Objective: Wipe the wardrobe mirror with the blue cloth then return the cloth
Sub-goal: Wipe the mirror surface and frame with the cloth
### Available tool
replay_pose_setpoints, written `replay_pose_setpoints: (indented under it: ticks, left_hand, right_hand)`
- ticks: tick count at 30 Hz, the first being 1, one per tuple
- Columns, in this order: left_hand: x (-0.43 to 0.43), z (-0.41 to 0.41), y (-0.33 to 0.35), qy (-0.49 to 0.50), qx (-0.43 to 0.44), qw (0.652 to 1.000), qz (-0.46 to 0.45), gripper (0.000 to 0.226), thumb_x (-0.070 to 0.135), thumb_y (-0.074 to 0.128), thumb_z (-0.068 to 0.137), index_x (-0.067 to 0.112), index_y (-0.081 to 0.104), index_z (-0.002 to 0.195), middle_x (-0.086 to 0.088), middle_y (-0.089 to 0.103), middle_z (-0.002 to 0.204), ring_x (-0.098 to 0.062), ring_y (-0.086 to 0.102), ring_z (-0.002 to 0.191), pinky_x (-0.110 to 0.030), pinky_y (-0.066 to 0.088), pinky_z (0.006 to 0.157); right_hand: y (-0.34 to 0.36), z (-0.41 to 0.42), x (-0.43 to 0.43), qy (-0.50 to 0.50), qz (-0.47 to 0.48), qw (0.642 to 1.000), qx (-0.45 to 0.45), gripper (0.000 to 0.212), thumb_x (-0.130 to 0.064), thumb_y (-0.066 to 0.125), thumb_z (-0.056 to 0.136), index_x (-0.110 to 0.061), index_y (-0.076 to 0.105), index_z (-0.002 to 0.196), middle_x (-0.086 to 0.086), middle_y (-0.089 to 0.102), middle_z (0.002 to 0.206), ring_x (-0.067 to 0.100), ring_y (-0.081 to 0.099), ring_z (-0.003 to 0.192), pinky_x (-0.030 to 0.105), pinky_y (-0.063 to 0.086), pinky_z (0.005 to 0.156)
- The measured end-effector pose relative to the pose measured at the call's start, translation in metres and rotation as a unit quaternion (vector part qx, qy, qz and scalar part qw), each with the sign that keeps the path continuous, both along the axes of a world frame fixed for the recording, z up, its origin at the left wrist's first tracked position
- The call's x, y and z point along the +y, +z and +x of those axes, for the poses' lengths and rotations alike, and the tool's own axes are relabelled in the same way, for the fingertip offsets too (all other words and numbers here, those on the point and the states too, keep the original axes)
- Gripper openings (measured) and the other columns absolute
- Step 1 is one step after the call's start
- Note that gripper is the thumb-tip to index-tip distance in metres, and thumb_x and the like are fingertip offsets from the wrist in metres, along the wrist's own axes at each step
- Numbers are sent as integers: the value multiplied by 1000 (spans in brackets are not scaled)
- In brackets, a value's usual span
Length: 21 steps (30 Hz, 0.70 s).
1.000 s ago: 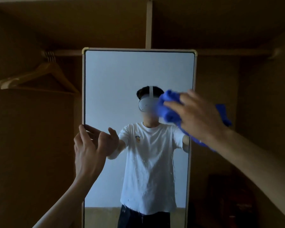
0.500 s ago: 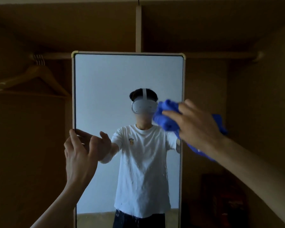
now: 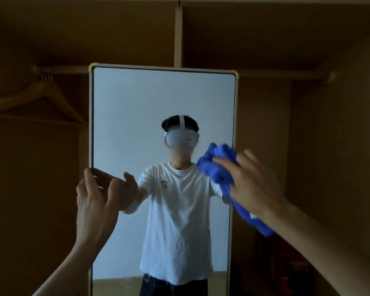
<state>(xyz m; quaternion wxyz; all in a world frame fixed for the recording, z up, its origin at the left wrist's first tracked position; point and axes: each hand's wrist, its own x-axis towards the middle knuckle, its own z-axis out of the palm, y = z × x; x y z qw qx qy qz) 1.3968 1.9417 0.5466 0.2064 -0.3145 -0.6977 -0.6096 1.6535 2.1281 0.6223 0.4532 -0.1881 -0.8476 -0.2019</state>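
Note:
A tall mirror (image 3: 137, 107) with a pale frame stands upright in the open wardrobe, reflecting a person in a white shirt. My left hand (image 3: 94, 201) grips the mirror's left edge at mid height, fingers curled round the frame. My right hand (image 3: 256, 184) holds a bunched blue cloth (image 3: 218, 165) and presses it against the glass near the mirror's right edge. Part of the cloth hangs below my wrist. Water droplets and streaks show on the lower glass.
Wooden hangers (image 3: 39, 97) hang on the rail (image 3: 66, 70) at upper left. A vertical wooden divider (image 3: 178, 37) rises behind the mirror. Dark wardrobe walls close in on both sides, and dim objects sit at lower right (image 3: 286, 268).
My right hand with the cloth has slid down and to the right along the glass. The view has tilted, so the mirror sits lower and further left. My left hand keeps its hold.

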Motion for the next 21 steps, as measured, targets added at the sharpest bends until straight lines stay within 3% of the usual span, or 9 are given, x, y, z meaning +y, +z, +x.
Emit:
replay_pose_setpoints:
  ticks: [6,8,11,14,16,18,21]
  left_hand:
    - [-2,-1,-1,1,4,1000,2,92,71,32,88,25,9,165,-7,22,166,-37,42,142,-57,47,105]
    - [-3,-3,-3,-2,11,1000,4,91,70,32,89,25,10,165,-7,23,166,-36,44,141,-55,47,103]
    - [-3,-5,-4,-6,14,1000,5,90,69,32,90,23,12,164,-9,24,165,-37,46,138,-54,48,101]
    - [-2,-3,-3,-4,14,1000,10,85,66,34,94,21,12,164,-12,25,164,-39,47,137,-57,49,101]
    - [-1,-2,-2,-4,13,1000,9,87,66,34,93,21,12,164,-13,25,163,-38,45,139,-58,49,102]
    - [-1,-1,-1,-2,10,1000,10,90,68,34,90,21,11,164,-11,24,164,-38,41,142,-59,47,106]
    - [-3,-2,-1,1,10,1000,8,89,68,35,90,23,12,164,-9,24,165,-37,41,143,-58,47,105]
  right_hand:
    - [66,-11,0,-61,25,991,116,47,-12,64,80,-23,64,126,9,59,111,30,54,97,33,33,71]
    - [49,-14,-6,-65,19,994,83,42,-10,64,78,-21,65,118,8,56,103,27,51,93,32,33,68]
    - [0,-15,-20,18,13,1000,22,42,3,69,66,-14,69,104,9,56,91,14,43,85,26,37,62]
    - [-31,-11,-26,3,-9,1000,-13,55,-4,72,70,-17,68,123,8,59,110,22,56,97,31,50,75]
    - [-19,-7,-17,-15,-18,1000,-3,53,-7,68,78,-24,63,128,2,51,107,21,49,96,33,47,72]
    - [11,-7,-13,-32,3,999,29,41,-6,64,81,-23,64,119,0,42,94,14,38,89,30,38,66]
    - [48,-7,-10,14,21,987,157,18,-2,63,82,-6,68,100,12,56,78,14,47,74,20,38,69]
